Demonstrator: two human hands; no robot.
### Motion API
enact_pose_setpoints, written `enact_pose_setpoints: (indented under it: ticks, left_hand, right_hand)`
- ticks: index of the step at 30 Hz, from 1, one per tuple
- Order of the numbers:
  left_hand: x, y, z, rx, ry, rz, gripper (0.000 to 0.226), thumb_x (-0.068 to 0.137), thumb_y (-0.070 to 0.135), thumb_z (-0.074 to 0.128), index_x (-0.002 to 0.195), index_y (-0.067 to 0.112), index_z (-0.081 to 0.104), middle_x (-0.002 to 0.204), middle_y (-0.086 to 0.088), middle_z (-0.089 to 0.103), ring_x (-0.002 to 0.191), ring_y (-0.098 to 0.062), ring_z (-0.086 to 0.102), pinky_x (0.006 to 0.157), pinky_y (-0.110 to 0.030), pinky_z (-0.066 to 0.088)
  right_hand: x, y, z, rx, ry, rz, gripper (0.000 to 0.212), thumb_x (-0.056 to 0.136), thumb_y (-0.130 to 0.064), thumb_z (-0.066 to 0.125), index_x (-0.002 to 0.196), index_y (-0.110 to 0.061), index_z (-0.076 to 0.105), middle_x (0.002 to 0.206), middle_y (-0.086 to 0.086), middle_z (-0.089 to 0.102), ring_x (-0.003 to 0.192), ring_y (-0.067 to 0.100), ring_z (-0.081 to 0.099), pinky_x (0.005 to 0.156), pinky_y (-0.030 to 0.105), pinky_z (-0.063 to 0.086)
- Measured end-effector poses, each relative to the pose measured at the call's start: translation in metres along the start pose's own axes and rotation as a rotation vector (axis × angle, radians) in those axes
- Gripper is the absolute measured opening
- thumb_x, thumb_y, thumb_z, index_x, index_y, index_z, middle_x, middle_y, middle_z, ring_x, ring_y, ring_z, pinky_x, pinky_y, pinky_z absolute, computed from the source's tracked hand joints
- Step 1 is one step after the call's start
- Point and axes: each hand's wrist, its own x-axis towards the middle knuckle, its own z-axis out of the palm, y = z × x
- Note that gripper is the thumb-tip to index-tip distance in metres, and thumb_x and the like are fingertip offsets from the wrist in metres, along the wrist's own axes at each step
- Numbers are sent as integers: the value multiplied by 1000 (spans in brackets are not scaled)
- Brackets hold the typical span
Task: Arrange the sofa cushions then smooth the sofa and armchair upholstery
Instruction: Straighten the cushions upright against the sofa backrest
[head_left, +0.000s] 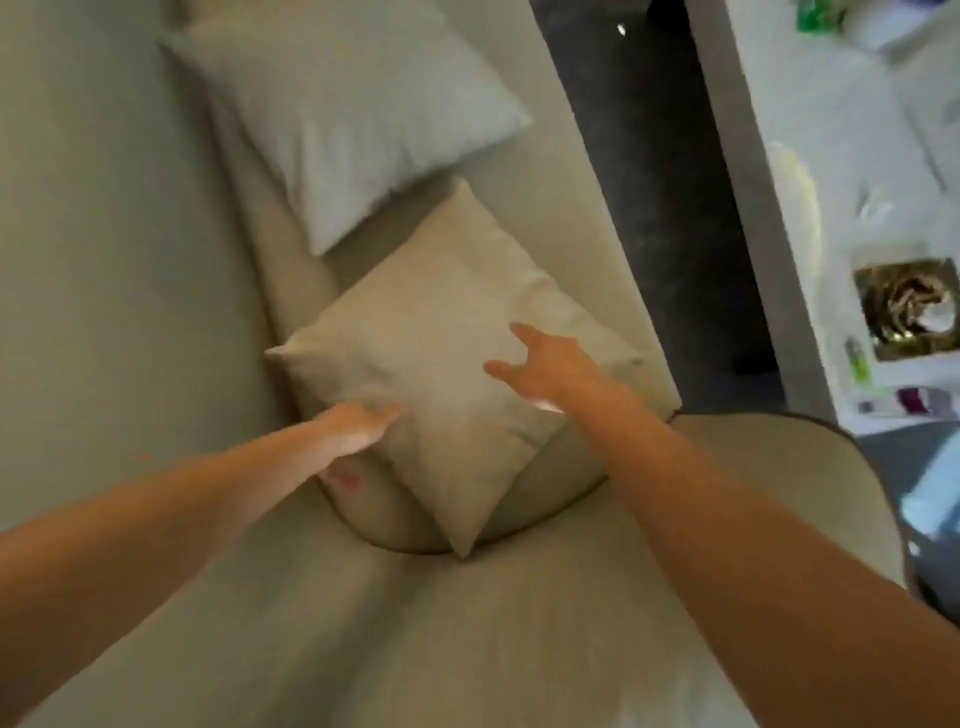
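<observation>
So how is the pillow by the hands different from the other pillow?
The beige cushion is tan like the sofa; the pale cushion is a lighter grey-white. The beige one lies near, partly over a rounded bolster, with the left hand at its edge and the right hand spread open over it. The pale one lies farther along, with no hand near it. Both are square, plump, and turned corner-on.

- Left arm (156, 499) reaches forward, bare, nearly straight.
- Left hand (353, 428) is flat, fingers together, palm turned inward.
- Right arm (727, 509) stretches forward.
- Right hand (545, 366) is spread, fingers apart and slightly curled.
</observation>
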Motion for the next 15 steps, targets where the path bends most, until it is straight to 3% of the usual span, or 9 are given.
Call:
enact_pose_setpoints:
  ticks: [2, 4, 7, 9, 11, 13, 15]
  left_hand:
    - [39, -14, -9, -268, -74, -134, 71, 83, 67, 56, 129, 14, 50, 125, -8, 54, 77, -33, 66, 57, -47, 61]
    - [67, -27, -12, -354, -22, -84, 58, 87, 59, 57, 111, 6, 57, 104, -18, 64, 65, -35, 70, 55, -54, 61]
    - [87, -35, -6, -159, 210, 166, 45, 97, 48, 47, 81, 10, 64, 86, -22, 70, 72, -38, 69, 64, -54, 59]
    - [71, -32, -10, -82, 230, 290, 46, 99, 43, 43, 71, 13, 64, 76, -15, 71, 74, -35, 68, 69, -49, 58]
    - [44, -28, -21, -82, 206, 343, 42, 99, 39, 46, 71, 14, 63, 67, -8, 69, 63, -20, 69, 61, -43, 59]
    - [13, -21, -40, -128, 202, 380, 38, 99, 35, 51, 74, 9, 64, 61, -4, 68, 49, -7, 66, 46, -33, 56]
    - [-18, -17, -62, -142, 231, 404, 38, 98, 31, 53, 71, 6, 64, 53, -2, 65, 40, -5, 62, 36, -21, 47]
  right_hand:
    - [33, -17, 22, 84, 10, 65, 86, 85, -68, 54, 155, -36, 14, 162, 19, 12, 146, 37, 21, 117, 52, 23]
    - [60, -27, 47, 113, 95, 134, 91, 81, -70, 58, 154, -37, 16, 162, 19, 8, 149, 35, 12, 117, 57, 17]
    - [83, -24, 60, 113, 205, 176, 92, 78, -69, 62, 154, -38, 19, 161, 21, 12, 150, 32, 7, 116, 60, 13]
    - [82, -18, 49, 131, 188, 204, 91, 78, -68, 62, 153, -41, 18, 162, 21, 10, 150, 32, 8, 117, 58, 12]
    - [75, -14, 35, 150, 132, 227, 91, 78, -70, 60, 153, -42, 16, 163, 17, 7, 149, 33, 9, 117, 58, 12]
    - [62, -17, 24, 249, 67, 215, 93, 77, -72, 59, 153, -42, 17, 164, 12, 10, 147, 35, 17, 113, 62, 25]
    - [44, -28, 20, 485, 26, 227, 91, 74, -72, 63, 151, -43, 25, 160, 3, 25, 140, 37, 35, 94, 63, 48]
